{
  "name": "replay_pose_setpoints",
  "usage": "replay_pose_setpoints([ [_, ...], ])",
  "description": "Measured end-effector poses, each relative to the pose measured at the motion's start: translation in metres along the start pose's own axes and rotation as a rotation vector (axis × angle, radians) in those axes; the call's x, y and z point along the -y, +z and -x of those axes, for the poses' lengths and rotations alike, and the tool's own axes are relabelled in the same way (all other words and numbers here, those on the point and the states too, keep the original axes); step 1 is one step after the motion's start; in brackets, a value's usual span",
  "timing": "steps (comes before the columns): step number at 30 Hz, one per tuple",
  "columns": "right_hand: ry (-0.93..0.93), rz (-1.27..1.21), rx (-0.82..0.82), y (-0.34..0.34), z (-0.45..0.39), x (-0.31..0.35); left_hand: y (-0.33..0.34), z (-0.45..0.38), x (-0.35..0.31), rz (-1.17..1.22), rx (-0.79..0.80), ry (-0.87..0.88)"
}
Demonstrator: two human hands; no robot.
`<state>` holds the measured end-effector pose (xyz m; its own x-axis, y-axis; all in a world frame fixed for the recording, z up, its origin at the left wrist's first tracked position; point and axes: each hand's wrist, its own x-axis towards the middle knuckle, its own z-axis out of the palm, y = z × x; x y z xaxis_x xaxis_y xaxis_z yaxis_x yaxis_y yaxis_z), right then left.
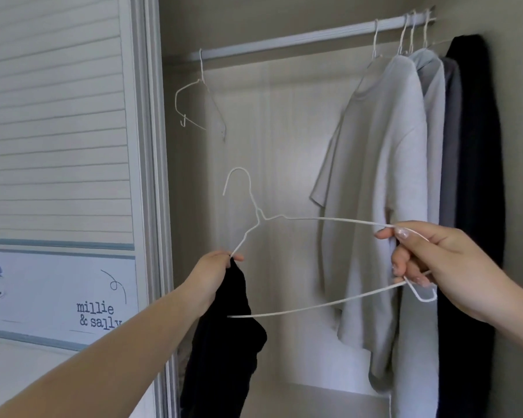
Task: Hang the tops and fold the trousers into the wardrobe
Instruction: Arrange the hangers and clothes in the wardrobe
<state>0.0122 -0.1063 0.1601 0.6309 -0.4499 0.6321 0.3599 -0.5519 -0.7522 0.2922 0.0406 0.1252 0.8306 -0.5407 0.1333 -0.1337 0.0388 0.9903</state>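
White wire hanger [284, 236], frame centre, long axis roughly level, hook up and to the left; right hand [429, 260] fingers curled round its right-hand end. Left hand [215, 273] pinches the hanger's left shoulder together with a black garment [224, 342], which hangs straight down below the fingers, not yet threaded on. Wardrobe rail [284, 40] lies well above, upper frame; the hook must rise to it.

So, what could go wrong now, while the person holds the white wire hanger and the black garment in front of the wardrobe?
1. The left hand pinches both the thin white wire hanger and the black garment; the cloth hangs bunched on one shoulder only and might slide off.
2. The right hand grips the far end; pulling apart could bend the wire.
3. The light grey T-shirt hangs close behind, so the hanger may snag it.
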Motion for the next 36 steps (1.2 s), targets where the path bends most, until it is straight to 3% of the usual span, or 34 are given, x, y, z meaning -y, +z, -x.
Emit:
replay_pose_setpoints([
  [3,-0.008,0.055,-0.012,0.0,0.004,0.002,0.013,0.008,-0.013,0.102,0.058,0.007],
  [7,0.022,0.101,-0.023,0.0,0.006,-0.006,0.021,0.008,-0.029,0.049,0.098,0.169],
  [11,0.007,0.127,0.037,0.009,0.015,-0.017,0.031,0.007,-0.043,0.02,0.033,0.254],
  [14,0.015,-0.035,0.098,0.016,0.015,-0.017,0.036,0.006,-0.049,-0.003,-0.025,0.298],
  [17,0.056,-0.365,0.12,0.015,0.016,-0.032,0.035,0.006,-0.053,-0.043,-0.047,0.352],
  [20,0.282,-0.663,0.155,0.027,0.035,-0.071,0.033,0.004,-0.053,-0.045,-0.083,0.372],
  [22,0.379,-0.495,0.262,0.047,0.051,-0.092,0.033,0.002,-0.05,-0.043,-0.088,0.38],
  [24,0.334,-0.155,0.413,0.07,0.06,-0.099,0.038,0.001,-0.047,-0.053,-0.075,0.389],
  [26,0.129,0.227,0.477,0.093,0.06,-0.093,0.043,0.004,-0.045,-0.081,-0.06,0.4],
  [30,-0.214,0.702,0.517,0.132,0.053,-0.083,0.045,0.012,-0.046,-0.143,-0.07,0.445],
  [36,-0.192,1.26,0.777,0.128,0.056,-0.113,0.007,0.021,-0.046,-0.28,-0.163,0.502],
])
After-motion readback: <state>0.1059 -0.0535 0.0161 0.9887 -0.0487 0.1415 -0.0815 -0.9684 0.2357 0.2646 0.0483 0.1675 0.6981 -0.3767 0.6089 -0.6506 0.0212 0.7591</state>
